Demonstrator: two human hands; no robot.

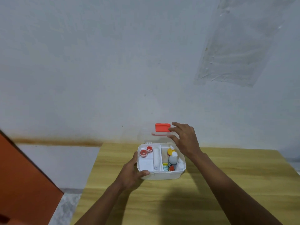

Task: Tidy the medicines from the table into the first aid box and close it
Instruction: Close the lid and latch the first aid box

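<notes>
A white first aid box (162, 175) stands on the wooden table with its clear lid (155, 138) raised upright at the back. The lid carries a red latch (162, 127). My right hand (185, 138) pinches the lid's top right edge beside that latch. My left hand (131, 172) grips the box's front left corner, thumb on the rim. Inside, two red tape rolls (145, 151) and white packets fill the left compartment. A yellow bottle (170, 151), a white-capped bottle (172, 159) and small items stand in the right one.
The wooden table (211, 184) stretches to the right and toward me, against a pale wall. An orange-red panel (24, 184) stands at the left over a grey tiled floor (61, 159).
</notes>
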